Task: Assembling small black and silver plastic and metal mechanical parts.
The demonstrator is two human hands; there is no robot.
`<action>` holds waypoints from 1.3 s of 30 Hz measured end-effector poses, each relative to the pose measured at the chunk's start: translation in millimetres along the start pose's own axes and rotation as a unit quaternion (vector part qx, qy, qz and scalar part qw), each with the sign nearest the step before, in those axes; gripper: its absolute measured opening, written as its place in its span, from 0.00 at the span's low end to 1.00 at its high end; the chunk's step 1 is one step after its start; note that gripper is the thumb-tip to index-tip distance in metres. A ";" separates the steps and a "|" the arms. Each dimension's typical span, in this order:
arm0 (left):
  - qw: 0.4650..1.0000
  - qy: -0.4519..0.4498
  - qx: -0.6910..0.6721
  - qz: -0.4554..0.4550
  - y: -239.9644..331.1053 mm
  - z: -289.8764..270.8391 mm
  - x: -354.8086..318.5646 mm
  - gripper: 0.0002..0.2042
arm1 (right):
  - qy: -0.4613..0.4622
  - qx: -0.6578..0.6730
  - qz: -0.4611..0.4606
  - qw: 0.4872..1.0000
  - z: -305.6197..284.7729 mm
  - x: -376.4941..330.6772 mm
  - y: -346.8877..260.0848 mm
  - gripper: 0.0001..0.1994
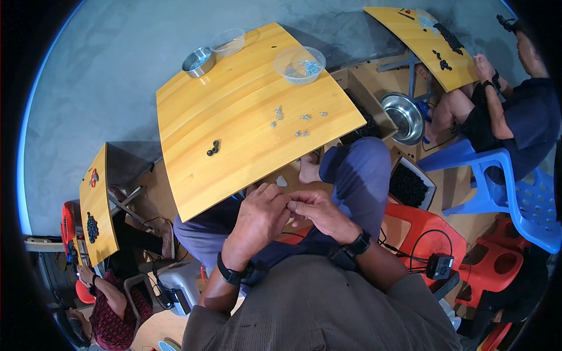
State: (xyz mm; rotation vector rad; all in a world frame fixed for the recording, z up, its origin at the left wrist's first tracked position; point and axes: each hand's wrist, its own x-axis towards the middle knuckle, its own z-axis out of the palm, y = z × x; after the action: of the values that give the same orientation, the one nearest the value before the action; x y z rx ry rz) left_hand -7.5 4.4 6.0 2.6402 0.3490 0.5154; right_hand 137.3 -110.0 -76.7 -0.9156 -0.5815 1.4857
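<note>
My left hand [261, 212] and my right hand [318, 209] meet above my lap, just off the near edge of the wooden table [234, 117]. The fingertips of both are pinched together, and whatever sits between them is too small or too hidden to name. On the tabletop, left of its middle, lie several small round black parts [214, 147]. Farther right are little clusters of shiny metal pieces [278, 113], with a few more [301, 133] nearer the edge.
At the table's far side stand a steel bowl [199, 62] and a clear plastic bowl [300, 65] holding small metal parts. A box of black parts [410, 184] and a steel basin [403, 119] are at right. Co-workers sit at tables on either side, one near a blue chair [509, 175].
</note>
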 end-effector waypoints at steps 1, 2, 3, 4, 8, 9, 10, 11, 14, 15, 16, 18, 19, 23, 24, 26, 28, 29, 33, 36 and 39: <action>1.000 -0.002 -0.022 -0.004 -1.3 0.4 -0.6 0.11 | -0.005 -0.006 0.006 1.000 -1.6 -0.3 1.1 0.14; 1.000 -0.001 -0.023 -0.005 -2.2 0.5 -1.3 0.11 | -0.006 -0.006 0.006 1.000 -3.5 -0.2 2.5 0.14; 0.999 -0.008 -0.033 -0.009 -3.0 0.8 -2.0 0.11 | -0.012 -0.014 0.007 1.000 -5.7 0.2 4.6 0.14; 0.999 -0.016 -0.044 -0.013 -4.0 1.2 -2.7 0.11 | -0.018 -0.021 0.008 1.000 -6.7 0.2 5.6 0.14; 0.998 -0.008 -0.068 -0.008 -9.9 5.4 -6.2 0.11 | -0.020 -0.014 0.017 1.000 -6.4 0.2 6.8 0.14; 0.997 -0.008 -0.076 -0.010 -10.5 6.2 -6.8 0.11 | -0.018 -0.010 0.022 1.000 -8.0 0.6 9.3 0.14; 0.996 -0.009 -0.084 -0.012 -11.1 6.9 -7.3 0.10 | -0.016 -0.006 0.027 0.999 -9.5 1.0 11.6 0.14; 0.996 -0.009 -0.083 -0.013 -11.6 7.2 -8.0 0.10 | -0.017 -0.006 0.027 0.999 -10.4 1.3 13.4 0.14; 0.996 -0.007 -0.091 -0.015 -13.8 9.3 -10.7 0.10 | -0.018 0.008 0.032 0.999 -13.2 2.1 16.8 0.14; 0.996 -0.008 -0.090 -0.018 -15.5 11.3 -12.0 0.11 | -0.021 0.015 0.038 0.999 -14.4 2.5 17.2 0.14; 0.996 -0.009 -0.089 -0.022 -16.2 12.2 -12.9 0.12 | -0.024 0.023 0.044 0.998 -15.7 3.0 17.5 0.14; 0.988 0.008 -0.147 -0.050 -14.9 14.4 -12.8 0.11 | -0.020 0.044 0.043 0.998 -20.3 4.4 18.3 0.14; 0.975 0.024 -0.205 -0.077 -14.1 15.8 -12.1 0.11 | -0.015 0.066 0.042 0.997 -21.7 4.7 18.3 0.14; 0.960 0.050 -0.209 -0.181 -15.7 28.3 -13.1 0.11 | -0.026 0.038 0.028 0.999 -11.4 7.5 18.0 0.12; 0.957 0.020 -0.226 -0.182 -20.2 38.7 -15.9 0.13 | -0.039 0.013 0.021 0.999 -6.6 9.2 20.5 0.11; 0.952 -0.011 -0.245 -0.182 -21.1 47.3 -15.9 0.16 | -0.051 -0.012 0.013 0.999 -3.8 11.1 22.2 0.10; 0.937 0.002 -0.260 -0.231 -17.3 47.8 -10.7 0.19 | -0.045 -0.032 0.017 0.998 -4.8 11.8 22.2 0.08; 0.937 0.002 -0.261 -0.231 -16.8 48.9 -11.0 0.19 | -0.044 -0.033 0.017 0.998 -4.4 11.8 22.8 0.08; 0.935 0.027 -0.266 -0.233 -16.5 53.3 -13.0 0.18 | -0.038 -0.006 0.014 0.999 -1.7 10.3 27.4 0.07; 0.929 0.035 -0.285 -0.235 -17.0 58.8 -11.8 0.17 | -0.025 0.007 0.007 1.000 0.8 7.5 27.0 0.07; 0.925 0.044 -0.298 -0.233 -16.3 63.4 -9.6 0.17 | -0.009 -0.001 0.004 1.000 -5.2 4.0 30.0 0.07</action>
State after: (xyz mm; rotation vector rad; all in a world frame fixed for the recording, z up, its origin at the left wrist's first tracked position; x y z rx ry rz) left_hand 7.0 -7.1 -57.5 1.8691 0.7000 0.4823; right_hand 124.3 -111.1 -104.4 -0.9067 -0.5929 1.5024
